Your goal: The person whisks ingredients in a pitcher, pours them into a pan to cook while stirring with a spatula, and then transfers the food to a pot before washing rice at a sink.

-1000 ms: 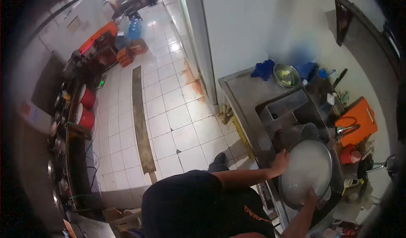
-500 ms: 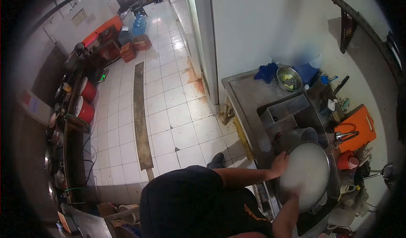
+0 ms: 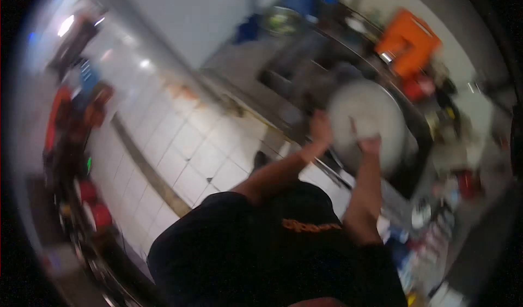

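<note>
A large round metal basin [image 3: 404,124] sits at the sink, holding cloudy, whitish liquid [image 3: 376,108]. My left hand [image 3: 321,127] grips the near-left rim of the basin, its fingers blurred by motion. Over the liquid, inside the basin, is my right hand [image 3: 370,143]. Its fingertips reach into the white surface, and a darker streak shows beside them. Blur and liquid hide how the right fingers are held.
Beyond the basin lie the dark sink [image 3: 278,83] and a bowl with yellowish-green contents [image 3: 282,21]. An orange cutting board [image 3: 408,41] leans at the wall, with red containers [image 3: 418,86] below it. White floor tiles [image 3: 188,143] extend to the left.
My view has swung and tilted, so the basin appears higher in the picture and everything is smeared. My right hand now shows more plainly above the liquid; my left stays at the rim.
</note>
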Tool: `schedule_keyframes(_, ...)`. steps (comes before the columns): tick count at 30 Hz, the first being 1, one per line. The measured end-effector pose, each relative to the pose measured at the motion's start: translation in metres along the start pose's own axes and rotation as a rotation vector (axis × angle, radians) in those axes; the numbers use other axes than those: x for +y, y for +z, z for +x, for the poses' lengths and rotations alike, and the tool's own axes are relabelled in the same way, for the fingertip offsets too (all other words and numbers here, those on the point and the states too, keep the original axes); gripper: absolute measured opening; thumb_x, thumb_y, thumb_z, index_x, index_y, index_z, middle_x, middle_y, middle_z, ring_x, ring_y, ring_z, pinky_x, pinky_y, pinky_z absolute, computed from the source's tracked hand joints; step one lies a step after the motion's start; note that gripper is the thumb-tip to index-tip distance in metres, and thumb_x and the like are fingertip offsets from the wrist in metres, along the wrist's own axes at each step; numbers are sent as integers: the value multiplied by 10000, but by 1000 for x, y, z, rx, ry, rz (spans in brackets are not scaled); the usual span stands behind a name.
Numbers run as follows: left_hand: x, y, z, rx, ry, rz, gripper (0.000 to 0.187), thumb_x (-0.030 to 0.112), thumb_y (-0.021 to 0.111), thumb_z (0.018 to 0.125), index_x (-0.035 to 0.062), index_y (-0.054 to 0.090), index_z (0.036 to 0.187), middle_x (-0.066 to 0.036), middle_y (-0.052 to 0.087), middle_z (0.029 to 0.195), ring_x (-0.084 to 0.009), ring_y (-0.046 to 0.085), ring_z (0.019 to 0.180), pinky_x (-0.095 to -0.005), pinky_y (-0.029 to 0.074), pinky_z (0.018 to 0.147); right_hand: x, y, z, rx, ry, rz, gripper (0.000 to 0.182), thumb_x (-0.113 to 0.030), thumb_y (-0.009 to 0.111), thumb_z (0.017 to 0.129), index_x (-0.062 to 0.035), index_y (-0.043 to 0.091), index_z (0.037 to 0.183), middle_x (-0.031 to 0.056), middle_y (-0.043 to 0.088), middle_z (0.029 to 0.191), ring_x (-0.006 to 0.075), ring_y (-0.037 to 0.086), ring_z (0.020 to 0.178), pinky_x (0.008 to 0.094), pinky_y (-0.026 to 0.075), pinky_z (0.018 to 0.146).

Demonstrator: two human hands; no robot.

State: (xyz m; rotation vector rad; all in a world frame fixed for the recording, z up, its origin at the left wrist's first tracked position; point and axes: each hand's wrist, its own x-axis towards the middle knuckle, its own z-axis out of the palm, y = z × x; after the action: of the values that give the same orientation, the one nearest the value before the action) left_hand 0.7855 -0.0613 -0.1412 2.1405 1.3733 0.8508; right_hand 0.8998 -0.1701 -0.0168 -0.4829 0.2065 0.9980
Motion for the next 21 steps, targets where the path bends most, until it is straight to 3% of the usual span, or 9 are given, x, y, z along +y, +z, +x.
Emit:
schedule_keyframes(1,23,-34,12,-32,-220,-449,296,193,350,919,-22,542,856,-237,568,926,-401,518,871,-474,396,753,-5,2,1,15,-50,-32,464,-314,256,932,-36,395,1277,141,430,1304,329,405,1183,538,307,996)
schedule_keyframes(3,1,-22,12,79,287,-382,236,150,390,878,-19,530,792,-222,541,717,-385,497,693,-453,391,676,-22,-4,13,110,-142,-12,407,-287,316,915,-51,455,1216,151,508,1194,310,504,1080,502,438,890)
schedule_keyframes(4,52,-87,17,-66,-311,-793,221,150,403,839,-37,510,789,-208,528,716,-349,473,667,-431,378,669,-27,3,9,213,-190,-23,379,-267,334,908,-53,477,1187,138,533,1150,297,530,1044,478,457,867)
schedule_keyframes(6,40,-68,20,-114,-358,-917,249,167,402,818,-62,495,795,-219,536,751,-333,475,687,-414,372,677,-43,8,14,313,-248,-24,352,-247,353,902,-56,499,1158,125,559,1107,285,556,1008,453,476,844)
schedule_keyframes(7,39,-82,16,-56,-188,-767,268,177,401,819,-74,491,802,-236,537,773,-357,480,708,-420,374,691,-41,-2,19,304,-275,-254,336,-226,364,896,-56,507,1148,124,566,1090,276,565,995,431,478,839)
schedule_keyframes(10,33,-74,19,-65,-293,-750,301,194,394,814,-89,495,822,-285,535,828,-430,482,767,-442,375,729,-39,-23,26,381,-324,-822,300,-197,480,852,-31,523,1098,136,582,1033,253,579,955,380,480,799)
schedule_keyframes(13,38,-79,19,-38,-247,-691,302,200,390,808,-86,489,807,-291,528,822,-459,464,771,-467,361,722,-37,-69,59,751,-576,-1899,441,-286,552,793,-30,550,1151,169,558,1160,333,534,1065,476,398,918)
schedule_keyframes(16,44,-86,19,-49,-313,-791,294,197,391,805,-83,475,778,-280,523,796,-439,463,740,-473,353,705,-59,-72,54,554,62,-2085,420,-194,658,718,18,564,1067,134,612,1016,232,585,952,372,476,780)
schedule_keyframes(21,60,-111,18,-66,-263,-681,283,183,388,809,-86,476,789,-259,525,781,-386,480,719,-451,363,699,-52,-83,57,661,135,-2297,422,-209,623,736,10,551,1089,131,591,1051,242,564,981,388,451,809)
